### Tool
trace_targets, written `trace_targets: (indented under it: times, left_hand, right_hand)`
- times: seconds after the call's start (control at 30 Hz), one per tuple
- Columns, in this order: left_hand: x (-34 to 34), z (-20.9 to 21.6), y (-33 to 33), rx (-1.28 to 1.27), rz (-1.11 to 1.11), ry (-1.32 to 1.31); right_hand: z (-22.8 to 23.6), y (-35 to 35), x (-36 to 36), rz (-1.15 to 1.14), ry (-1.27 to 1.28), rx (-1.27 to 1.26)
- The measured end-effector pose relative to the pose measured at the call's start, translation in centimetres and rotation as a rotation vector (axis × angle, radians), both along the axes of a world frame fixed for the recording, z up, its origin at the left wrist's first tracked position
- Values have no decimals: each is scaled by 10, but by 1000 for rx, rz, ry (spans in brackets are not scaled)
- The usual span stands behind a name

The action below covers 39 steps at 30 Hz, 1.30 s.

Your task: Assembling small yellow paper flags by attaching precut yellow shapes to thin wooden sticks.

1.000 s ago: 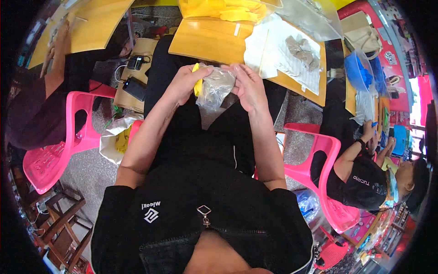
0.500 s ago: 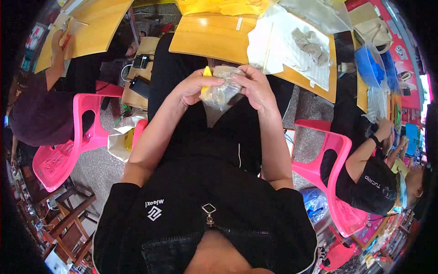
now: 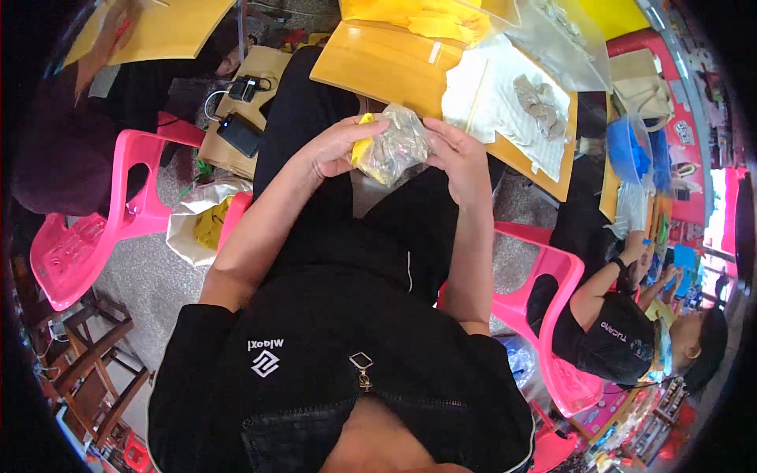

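A crumpled clear plastic bag (image 3: 400, 146), greyish with some yellow in it, is held up over my lap between both hands. My left hand (image 3: 341, 148) pinches its left side, the thumb lying across the front. Beside that thumb shows a small bright yellow piece (image 3: 363, 146); whether it lies inside the bag or against it I cannot tell. At the bag's right edge my right hand (image 3: 457, 154) is closed, thumb and fingers gripping the plastic. What the bag contains is too blurred to make out.
Ahead stands a wooden table (image 3: 386, 67) bearing yellow material (image 3: 426, 22), a white cloth (image 3: 481, 87) and a beige-grey bundle (image 3: 540, 106). A phone-like black device (image 3: 239, 135) lies on cardboard at left. Pink chairs (image 3: 118, 189) flank me. Another person (image 3: 607, 323) works at right.
The plastic bag looks fuller and more spread out between my hands. My right thumb has moved from its front to its right edge. The whole view has shifted slightly.
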<state>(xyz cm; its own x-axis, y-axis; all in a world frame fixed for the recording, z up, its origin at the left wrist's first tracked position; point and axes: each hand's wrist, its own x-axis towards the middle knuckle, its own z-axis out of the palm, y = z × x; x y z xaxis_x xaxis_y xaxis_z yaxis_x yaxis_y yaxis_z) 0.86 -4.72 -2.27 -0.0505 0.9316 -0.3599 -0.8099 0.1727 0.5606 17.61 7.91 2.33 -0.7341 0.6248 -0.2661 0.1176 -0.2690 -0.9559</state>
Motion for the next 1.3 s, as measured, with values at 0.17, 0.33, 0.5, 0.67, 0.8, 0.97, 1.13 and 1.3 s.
trace_targets:
  times: [0.17, 0.33, 0.5, 0.67, 0.8, 0.97, 1.13, 1.3]
  left_hand:
    - [-3, 11, -4, 57, -40, 22]
    - [-3, 5, -11, 117, -57, 28]
    - [-6, -1, -11, 120, -72, 43]
    - [-9, -7, -16, 123, -56, 67]
    - [-15, -2, -21, 131, -106, 47]
    - [-13, 4, -21, 42, 19, 22]
    - [-19, 4, -22, 168, -13, 33]
    - [-20, 2, -22, 169, 43, 95]
  right_hand:
    - [22, 2, -4, 17, -70, 67]
    - [31, 0, -6, 67, -37, 51]
    - [24, 2, -13, 52, -38, 49]
    - [29, -5, -13, 101, -3, -89]
    - [14, 3, -16, 59, -78, 84]
    - [0, -10, -23, 32, 57, -450]
    - [-16, -28, -16, 175, -180, -202]
    - [10, -37, -12, 307, -314, 168]
